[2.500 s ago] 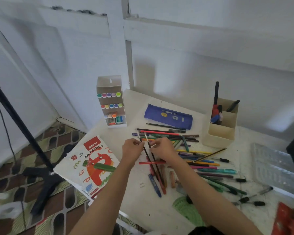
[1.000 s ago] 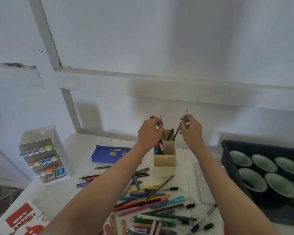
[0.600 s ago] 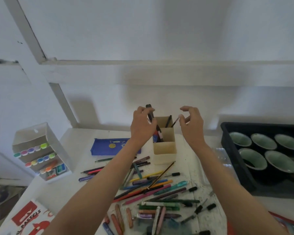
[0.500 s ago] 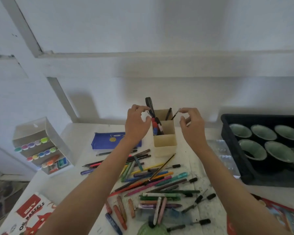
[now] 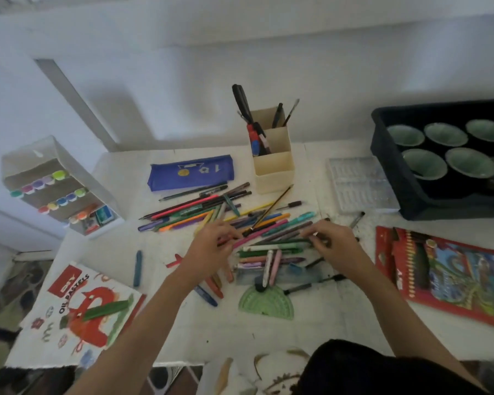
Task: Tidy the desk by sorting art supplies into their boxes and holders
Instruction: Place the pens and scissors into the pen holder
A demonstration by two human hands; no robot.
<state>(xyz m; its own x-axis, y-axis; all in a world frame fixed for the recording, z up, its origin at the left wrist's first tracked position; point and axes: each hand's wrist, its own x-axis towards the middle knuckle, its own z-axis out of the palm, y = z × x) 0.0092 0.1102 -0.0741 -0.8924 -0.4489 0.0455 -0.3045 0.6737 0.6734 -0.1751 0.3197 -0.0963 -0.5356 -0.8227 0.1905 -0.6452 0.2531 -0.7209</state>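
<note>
Head view: both hands are down in the loose heap of coloured pencils and pens [image 5: 268, 223] on the white worktop [image 5: 311, 326]. The right grip [image 5: 332, 243] has thumb and forefinger closed on the end of a dark green pen [image 5: 283, 240]. The left grip [image 5: 211, 248] is curled over the heap just across from it (whether it pinches anything, I can't tell). A picking-up step, I'd say, with much left unsorted. Next would be a lift and carry to the cream two-tier plastic holder [image 5: 273, 166], well beyond both grips.
</note>
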